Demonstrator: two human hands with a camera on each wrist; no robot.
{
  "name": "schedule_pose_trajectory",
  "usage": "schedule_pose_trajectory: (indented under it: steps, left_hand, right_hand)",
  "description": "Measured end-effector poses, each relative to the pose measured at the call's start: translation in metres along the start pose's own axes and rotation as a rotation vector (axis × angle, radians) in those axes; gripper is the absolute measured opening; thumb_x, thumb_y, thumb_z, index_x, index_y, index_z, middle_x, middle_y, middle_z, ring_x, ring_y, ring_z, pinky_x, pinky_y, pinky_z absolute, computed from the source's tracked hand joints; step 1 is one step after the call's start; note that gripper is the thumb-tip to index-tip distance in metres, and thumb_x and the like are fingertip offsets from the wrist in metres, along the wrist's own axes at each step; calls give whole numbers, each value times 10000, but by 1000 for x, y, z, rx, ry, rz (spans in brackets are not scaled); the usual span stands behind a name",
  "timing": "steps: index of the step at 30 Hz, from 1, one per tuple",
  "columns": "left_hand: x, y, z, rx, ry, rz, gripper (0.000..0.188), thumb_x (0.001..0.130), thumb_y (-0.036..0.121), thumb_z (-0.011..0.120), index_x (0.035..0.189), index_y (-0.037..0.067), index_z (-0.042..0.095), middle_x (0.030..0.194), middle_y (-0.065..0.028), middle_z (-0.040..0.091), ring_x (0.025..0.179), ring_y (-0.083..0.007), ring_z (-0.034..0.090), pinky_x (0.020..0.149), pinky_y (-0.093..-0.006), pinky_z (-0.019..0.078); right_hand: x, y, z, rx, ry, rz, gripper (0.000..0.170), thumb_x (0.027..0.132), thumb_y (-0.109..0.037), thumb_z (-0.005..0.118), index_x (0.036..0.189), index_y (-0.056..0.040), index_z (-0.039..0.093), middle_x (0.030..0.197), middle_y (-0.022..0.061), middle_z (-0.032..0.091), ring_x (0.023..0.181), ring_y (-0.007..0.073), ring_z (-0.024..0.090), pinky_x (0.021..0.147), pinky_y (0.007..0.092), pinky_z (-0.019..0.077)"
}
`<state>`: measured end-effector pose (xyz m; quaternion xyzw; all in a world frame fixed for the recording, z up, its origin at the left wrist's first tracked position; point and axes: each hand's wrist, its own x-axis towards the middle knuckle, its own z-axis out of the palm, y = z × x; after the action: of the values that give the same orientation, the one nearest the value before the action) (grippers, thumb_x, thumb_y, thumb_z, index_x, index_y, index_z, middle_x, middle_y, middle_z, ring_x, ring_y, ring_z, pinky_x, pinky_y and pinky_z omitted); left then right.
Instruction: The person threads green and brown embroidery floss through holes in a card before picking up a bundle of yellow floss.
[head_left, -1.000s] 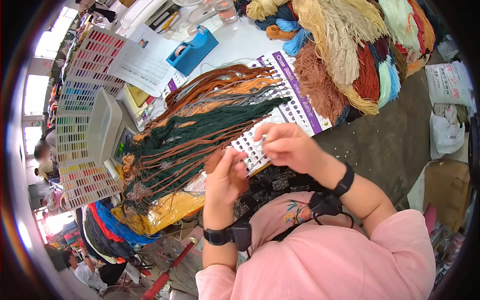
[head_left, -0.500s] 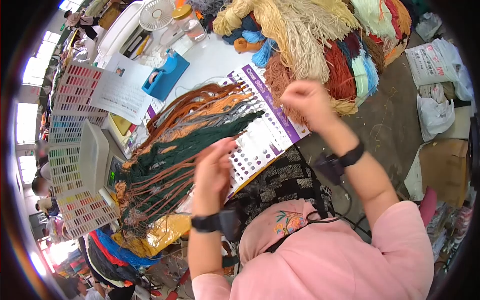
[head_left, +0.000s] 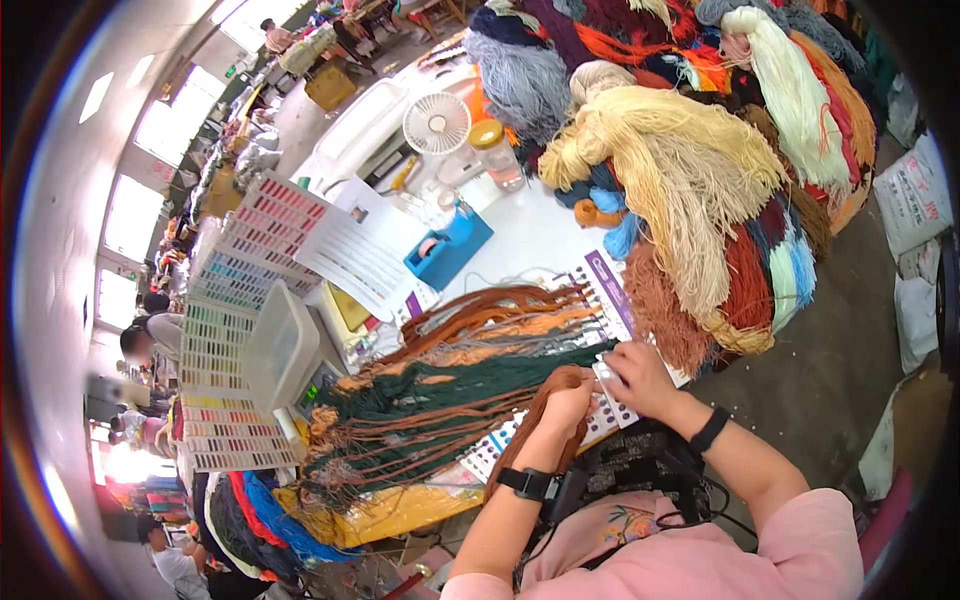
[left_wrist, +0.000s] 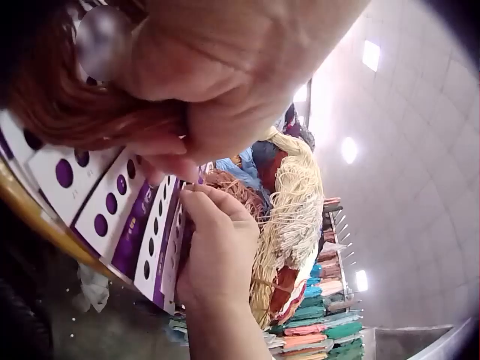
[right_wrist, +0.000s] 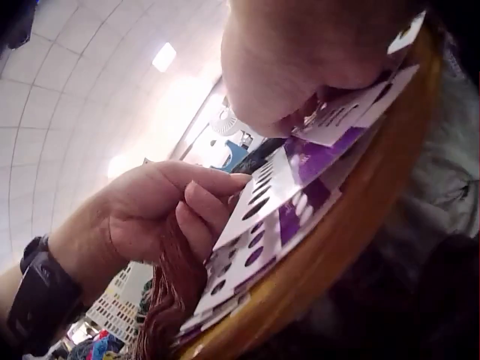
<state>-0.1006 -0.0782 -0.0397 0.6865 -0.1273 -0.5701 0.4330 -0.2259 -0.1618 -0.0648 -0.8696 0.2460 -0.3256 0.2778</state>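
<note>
My left hand [head_left: 570,408] grips a thick bundle of reddish-brown thread [head_left: 533,440] near the board's front edge. In the right wrist view the bundle [right_wrist: 174,281] hangs from its curled fingers, with the fingertips right at a card's edge. My right hand [head_left: 640,380] pinches a white punched card [head_left: 612,392] between thumb and fingers. Purple-printed cards with rows of round holes [left_wrist: 64,187] lie beneath both hands. Dark green thread [head_left: 450,385] and brown strands [head_left: 400,427] stretch leftward from the cards.
Piled skeins [head_left: 690,170] cover the back right of the table. Behind the laid threads stand a blue tape dispenser [head_left: 450,248], a small white fan [head_left: 437,122] and a lidded jar [head_left: 497,160]. Colour-sample cards [head_left: 225,370] and a scale [head_left: 285,345] stand at left.
My right hand reached out over the pile's edge, then came back to the cards beside the left. The brown bundle now shows plainly in my left hand. The head view has shifted.
</note>
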Motion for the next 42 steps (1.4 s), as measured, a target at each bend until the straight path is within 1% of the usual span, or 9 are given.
schedule_pose_trajectory:
  steps: [14, 19, 24, 27, 29, 33, 35, 39, 42]
  left_hand:
    - [-7, -5, 11, -177, 266, 117, 96, 842, 146, 513, 827, 60, 553, 633, -11, 541, 449, -59, 408, 412, -174, 325]
    - [-22, 7, -33, -1128, -401, -104, 164, 884, 136, 436, 1004, 55, 512, 732, -2, 520, 400, 3, 316, 369, -127, 272]
    - [2, 8, 2, -247, -332, -66, 261, 834, 99, 500, 1082, 26, 462, 575, 33, 435, 386, -22, 338, 348, -156, 251]
    - [-17, 19, -4, 197, -75, 67, 193, 790, 97, 569, 965, 30, 522, 590, 23, 479, 431, -40, 407, 378, -151, 289]
    - [-43, 36, -43, -16, 85, 74, 133, 802, 156, 571, 868, 51, 524, 636, -17, 557, 445, -55, 445, 385, -161, 337]
    - [-87, 32, -241, -940, 125, 279, 129, 873, 156, 452, 826, 44, 497, 596, 2, 503, 410, -4, 410, 341, -140, 308]
    - [-108, -9, -349, -1030, 443, 380, 202, 889, 154, 415, 952, -14, 507, 634, 6, 520, 411, 3, 394, 334, -134, 285]
    - [-130, 14, -198, -541, 329, 337, 310, 875, 175, 457, 1095, -42, 475, 756, -21, 580, 424, 6, 357, 351, -121, 282]
    - [-120, 18, -101, -502, 154, 169, 393, 900, 295, 391, 1106, -31, 473, 1006, -120, 573, 716, -103, 544, 577, -200, 428]
  right_hand:
    - [-4, 2, 0, 123, -24, 21, 202, 630, -141, 623, 800, -33, 600, 809, 115, 513, 788, 271, 508, 674, 358, 412]
    - [-5, 12, 5, 186, 16, -15, 109, 660, 2, 546, 758, -25, 586, 738, 92, 561, 716, 266, 532, 653, 349, 414]
    - [-5, 10, 0, 533, 114, 208, 122, 684, -32, 549, 797, -32, 596, 759, 109, 563, 730, 261, 536, 703, 339, 412]
    - [-7, 9, 0, 150, 14, 14, 242, 669, -140, 603, 892, -49, 584, 830, 96, 525, 815, 253, 502, 758, 351, 382]
    - [-4, -1, -5, -39, -126, -37, 471, 592, -280, 656, 1000, -74, 546, 897, 87, 473, 883, 254, 455, 809, 366, 330]
    - [-1, -3, -1, -62, -119, 11, 440, 605, -246, 630, 993, -68, 525, 883, 81, 454, 887, 243, 434, 833, 372, 300]
    - [-1, -4, 0, -65, -128, 24, 410, 609, -223, 615, 977, -68, 524, 872, 73, 449, 881, 238, 430, 840, 375, 295]
    - [-1, -4, 0, -74, -137, -3, 448, 589, -238, 655, 987, -76, 528, 877, 82, 444, 878, 253, 428, 806, 375, 306]
    - [0, -8, -3, -17, -120, -2, 415, 590, -208, 663, 968, -85, 543, 953, 74, 451, 928, 253, 423, 818, 377, 291]
